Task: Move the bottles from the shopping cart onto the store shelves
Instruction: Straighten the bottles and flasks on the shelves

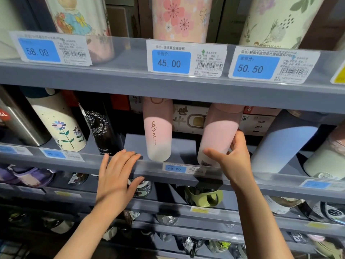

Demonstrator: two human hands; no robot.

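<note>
right hand (233,157) fingers hold pink bottle (218,133) at shelf edge (149,170); left hand (117,176) fingers flat

A pink-to-white bottle (216,135) stands upright on the middle grey shelf (112,161), close behind its front edge. Just beside it to the left stands a matching bottle (157,131) lettered "Leisure", the two apart.
</note>
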